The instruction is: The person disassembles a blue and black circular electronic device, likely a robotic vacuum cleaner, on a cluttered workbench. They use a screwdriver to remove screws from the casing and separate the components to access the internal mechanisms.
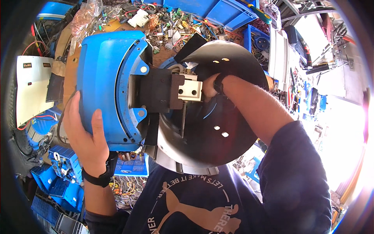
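Nearest the camera, a blue cover (99, 78) joins a wide black drum (243, 128) through a dark bracket (156, 89); the assembly lies toward the near side of the cluttered tabletop (159, 58), its support hidden. The left hand (89, 142) rests on the cover's near left corner, thumb and fingers spread apart. The right hand (210, 85) reaches inside the drum, just beside a pale block (190, 89) with two dark holes; its fingertips are hidden, so I cannot tell what they clamp, if anything.

The step in hand looks like handwork around that block; the next move seems to call for a steady cover while the right fingers work inside. The drum's mouth faces up toward the camera. The assembly's long axis runs left to right, cover end toward the tabletop's left edge.
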{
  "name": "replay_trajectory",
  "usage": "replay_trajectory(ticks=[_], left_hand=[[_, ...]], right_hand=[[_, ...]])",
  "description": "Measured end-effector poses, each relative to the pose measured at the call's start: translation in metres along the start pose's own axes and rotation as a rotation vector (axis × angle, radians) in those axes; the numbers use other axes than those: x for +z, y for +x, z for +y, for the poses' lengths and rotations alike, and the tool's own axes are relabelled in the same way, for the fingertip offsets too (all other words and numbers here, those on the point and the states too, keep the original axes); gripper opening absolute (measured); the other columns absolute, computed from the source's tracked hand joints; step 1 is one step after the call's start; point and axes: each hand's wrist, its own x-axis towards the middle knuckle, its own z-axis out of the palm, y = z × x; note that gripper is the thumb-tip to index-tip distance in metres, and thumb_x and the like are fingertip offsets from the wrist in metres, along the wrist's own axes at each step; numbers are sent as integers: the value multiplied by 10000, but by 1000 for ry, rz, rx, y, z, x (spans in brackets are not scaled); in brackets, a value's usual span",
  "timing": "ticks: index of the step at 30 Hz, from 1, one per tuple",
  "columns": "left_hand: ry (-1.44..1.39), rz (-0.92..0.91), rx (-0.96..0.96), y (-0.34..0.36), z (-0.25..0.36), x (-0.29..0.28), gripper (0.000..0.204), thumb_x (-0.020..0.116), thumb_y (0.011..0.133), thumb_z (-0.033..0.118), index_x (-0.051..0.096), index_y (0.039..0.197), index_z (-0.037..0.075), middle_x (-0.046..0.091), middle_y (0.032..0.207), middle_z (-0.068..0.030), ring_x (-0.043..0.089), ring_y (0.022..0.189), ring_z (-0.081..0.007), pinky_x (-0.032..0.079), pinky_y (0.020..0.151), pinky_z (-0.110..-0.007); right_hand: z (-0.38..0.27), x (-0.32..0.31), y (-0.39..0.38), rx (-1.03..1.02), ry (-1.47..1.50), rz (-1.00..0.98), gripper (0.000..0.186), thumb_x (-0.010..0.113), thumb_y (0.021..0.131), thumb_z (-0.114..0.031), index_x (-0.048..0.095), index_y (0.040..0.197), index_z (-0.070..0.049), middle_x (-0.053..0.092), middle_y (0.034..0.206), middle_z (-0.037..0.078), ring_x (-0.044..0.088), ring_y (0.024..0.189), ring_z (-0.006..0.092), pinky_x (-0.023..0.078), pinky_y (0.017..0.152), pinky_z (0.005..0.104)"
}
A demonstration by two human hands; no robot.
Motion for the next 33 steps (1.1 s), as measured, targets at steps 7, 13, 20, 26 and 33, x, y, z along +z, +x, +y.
replay_trajectory(ticks=[7,13,20,26,33], left_hand=[[5,6,15,0,1,-1,475,561,976,284,508,1343,-13,560,1323,-206,516,1224,-367,375,1046,-450],[8,6,15,0,1,-1,524,577,965,330,497,1346,-21,553,1313,-228,515,1212,-397,384,1030,-467],[-23,11,29,1,-1,1,526,585,960,330,497,1341,-23,554,1309,-232,516,1209,-398,381,1033,-465],[0,-1,17,-1,0,-1,524,578,966,331,494,1344,-21,546,1315,-231,511,1215,-398,378,1037,-463],[-14,5,10,2,4,-2,527,576,969,338,497,1347,-21,544,1320,-231,508,1220,-398,382,1036,-462]], right_hand=[[16,21,18,-113,54,198,561,790,753,-337,656,1218,-55,703,1131,138,667,1048,271,520,883,425],[16,33,23,-116,119,420,642,857,633,-229,646,1222,-90,705,1104,157,669,1057,313,540,867,440],[11,30,18,-31,72,328,590,820,705,-283,643,1231,-83,695,1131,167,670,1042,317,543,863,427],[-6,4,-7,-10,-34,104,600,768,794,-294,583,1315,-63,681,1180,163,680,1025,289,548,846,412],[12,25,6,-117,275,277,635,818,720,-166,589,1306,-76,686,1161,157,710,918,306,572,763,424]])
